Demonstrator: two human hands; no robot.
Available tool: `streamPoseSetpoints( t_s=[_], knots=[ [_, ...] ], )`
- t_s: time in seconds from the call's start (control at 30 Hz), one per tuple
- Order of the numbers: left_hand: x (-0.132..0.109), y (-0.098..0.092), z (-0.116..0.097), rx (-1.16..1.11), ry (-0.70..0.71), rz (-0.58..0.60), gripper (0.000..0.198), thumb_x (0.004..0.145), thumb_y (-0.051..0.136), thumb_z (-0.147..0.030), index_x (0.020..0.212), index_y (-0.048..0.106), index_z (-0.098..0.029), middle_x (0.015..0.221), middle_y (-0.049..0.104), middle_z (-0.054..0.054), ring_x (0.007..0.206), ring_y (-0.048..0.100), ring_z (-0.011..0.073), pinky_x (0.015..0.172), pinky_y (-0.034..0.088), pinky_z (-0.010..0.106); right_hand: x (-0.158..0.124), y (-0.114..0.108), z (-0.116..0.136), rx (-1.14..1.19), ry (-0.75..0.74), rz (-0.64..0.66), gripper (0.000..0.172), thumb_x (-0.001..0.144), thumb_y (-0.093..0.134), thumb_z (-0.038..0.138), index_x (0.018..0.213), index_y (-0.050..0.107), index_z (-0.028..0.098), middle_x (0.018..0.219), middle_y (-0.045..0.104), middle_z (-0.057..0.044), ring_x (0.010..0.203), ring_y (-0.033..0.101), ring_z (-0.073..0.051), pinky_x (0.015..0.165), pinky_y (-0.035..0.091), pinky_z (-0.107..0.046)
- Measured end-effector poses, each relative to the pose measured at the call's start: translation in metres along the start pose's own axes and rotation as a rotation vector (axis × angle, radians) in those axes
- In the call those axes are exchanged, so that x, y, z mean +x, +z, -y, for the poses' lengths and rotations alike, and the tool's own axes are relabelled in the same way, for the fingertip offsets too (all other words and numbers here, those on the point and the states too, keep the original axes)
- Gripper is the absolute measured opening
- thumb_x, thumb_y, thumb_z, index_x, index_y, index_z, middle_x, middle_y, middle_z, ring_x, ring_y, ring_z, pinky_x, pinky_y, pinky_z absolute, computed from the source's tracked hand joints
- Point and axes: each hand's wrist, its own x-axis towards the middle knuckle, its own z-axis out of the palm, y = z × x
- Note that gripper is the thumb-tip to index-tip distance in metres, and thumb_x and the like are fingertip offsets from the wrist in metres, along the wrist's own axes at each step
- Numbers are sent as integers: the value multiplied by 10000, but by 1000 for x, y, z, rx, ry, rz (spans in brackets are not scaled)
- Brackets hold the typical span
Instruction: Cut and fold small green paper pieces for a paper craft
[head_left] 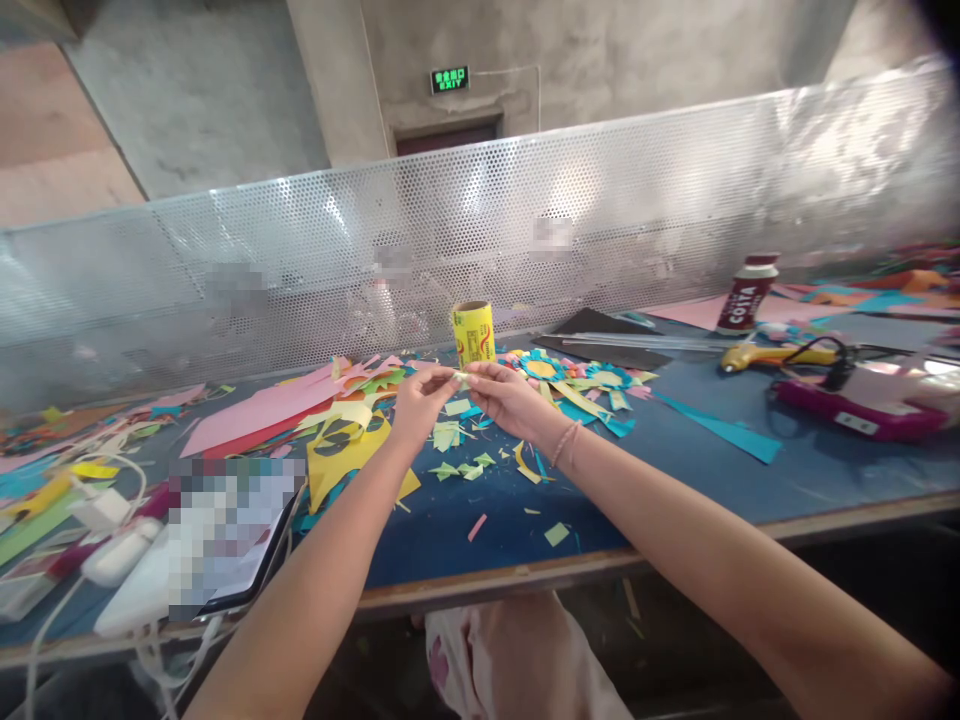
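Observation:
My left hand (424,400) and my right hand (507,396) meet over the middle of the blue table, fingertips pinched together on a small pale green piece of paper (463,378). Its exact shape is mostly hidden by the fingers. Just behind them stands a yellow cardboard tube (474,335) with printing on it. Below the hands lie small light green folded paper pieces (471,468) and a stack of pale green squares (446,436). Right of my right hand are blue and yellow paper flowers (541,367). A cut yellow sheet (341,455) lies beside my left forearm.
A tablet (247,550) with cables lies at the left front. On the right are a yellow glue gun (776,357), a magenta power strip (862,410) and a dark red Costa bottle (746,295). A perforated metal screen (300,260) runs along the back.

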Motion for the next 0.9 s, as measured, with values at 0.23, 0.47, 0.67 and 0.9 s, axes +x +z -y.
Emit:
streamPoseSetpoints(
  t_s=[0.23, 0.47, 0.67, 0.9],
  knots=[
    [1, 1, 3, -99, -182, -84, 214, 629, 685, -301, 768, 642, -145, 698, 657, 34, 647, 610, 139, 702, 501, 323, -1, 2, -1, -297, -89, -14, 255, 592, 741, 240, 800, 612, 170, 742, 631, 7, 658, 572, -77, 620, 457, -209],
    [2, -1, 5, -74, -238, -59, 208, 647, 667, -297, 773, 622, -137, 662, 650, 33, 593, 610, 129, 668, 511, 306, -2, 0, -2, -540, -171, -19, 223, 669, 668, 361, 775, 614, 173, 697, 587, 11, 646, 539, -88, 618, 449, -226],
    [2, -1, 7, -35, -228, -21, 240, 655, 670, -307, 811, 639, -127, 684, 663, 46, 617, 625, 139, 680, 519, 312, -3, 4, 2, -702, -199, -50, 230, 701, 618, 384, 736, 608, 157, 682, 592, -7, 640, 540, -99, 613, 460, -238],
    [2, -1, 4, 83, -253, -8, 127, 700, 629, -245, 781, 653, -151, 671, 651, 24, 572, 629, 141, 655, 523, 315, 0, -4, -2, -807, -275, -86, 205, 690, 606, 354, 692, 597, 150, 609, 559, 7, 554, 494, -90, 562, 437, -240]
  ],
)
